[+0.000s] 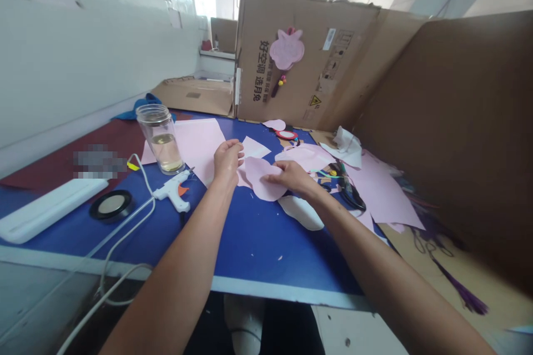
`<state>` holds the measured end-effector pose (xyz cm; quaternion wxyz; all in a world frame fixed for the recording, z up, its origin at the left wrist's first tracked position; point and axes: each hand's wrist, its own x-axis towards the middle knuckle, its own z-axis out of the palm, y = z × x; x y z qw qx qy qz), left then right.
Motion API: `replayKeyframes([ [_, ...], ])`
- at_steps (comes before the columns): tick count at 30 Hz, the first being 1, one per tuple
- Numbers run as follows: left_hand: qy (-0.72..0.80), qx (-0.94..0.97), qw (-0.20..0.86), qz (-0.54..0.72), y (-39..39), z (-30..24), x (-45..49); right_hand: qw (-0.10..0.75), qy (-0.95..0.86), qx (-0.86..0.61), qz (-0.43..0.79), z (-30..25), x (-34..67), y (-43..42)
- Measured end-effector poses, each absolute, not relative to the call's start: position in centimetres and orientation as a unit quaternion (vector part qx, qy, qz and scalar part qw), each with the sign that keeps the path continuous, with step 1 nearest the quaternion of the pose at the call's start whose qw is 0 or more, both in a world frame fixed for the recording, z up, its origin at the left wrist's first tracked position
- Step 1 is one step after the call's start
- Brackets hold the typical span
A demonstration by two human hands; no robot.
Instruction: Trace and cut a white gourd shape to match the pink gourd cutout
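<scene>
Over the middle of the blue tabletop, my right hand (291, 176) pinches a pink cutout with rounded lobes (264, 180), thumb and fingers at its right edge. Just left of the cutout is my left hand (228, 158), its fingers curled together; whatever they hold is hidden or too small to name. A pale pink paper piece (255, 147) lies behind that hand. Below my right wrist a white paper shape (303, 213) rests flat on the table. Scissors with black handles (351, 193) lie right of my right hand.
At left stand a glass jar of pale liquid (166, 147), a white glue gun (175, 188) with its cord, and a black tape roll (111, 205). Cardboard (308, 89) walls the back and right, bearing a pink flower-shaped ornament (287, 50). Pink sheets (385, 191) lie right.
</scene>
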<state>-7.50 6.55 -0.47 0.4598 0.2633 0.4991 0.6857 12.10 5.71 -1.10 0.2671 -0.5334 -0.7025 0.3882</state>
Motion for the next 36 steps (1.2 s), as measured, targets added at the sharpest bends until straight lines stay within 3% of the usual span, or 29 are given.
replayKeyframes([
  [9,0.438,0.338,0.576,0.602,5.5,-0.9,-5.3,0.443,-0.588,-0.514,0.44,-1.5,13.8,5.4],
  [18,0.42,0.341,0.586,0.603,5.1,-1.1,-3.9,0.437,-0.613,-0.501,0.428,-2.4,14.7,5.1],
  [21,0.424,0.311,0.559,0.641,5.7,-0.8,-4.8,0.398,-0.652,-0.527,0.372,-1.3,17.2,5.1],
  [23,0.427,0.281,0.527,0.679,6.3,-0.6,-5.6,0.292,-0.715,-0.565,0.29,-0.2,19.0,4.8],
  [29,0.437,0.244,0.498,0.709,6.7,-0.6,-6.3,0.105,-0.783,-0.555,0.262,1.5,20.8,3.8],
  [36,0.445,0.261,0.5,0.696,6.6,-1.1,-5.9,0.058,-0.801,-0.558,0.208,0.5,18.8,3.2],
])
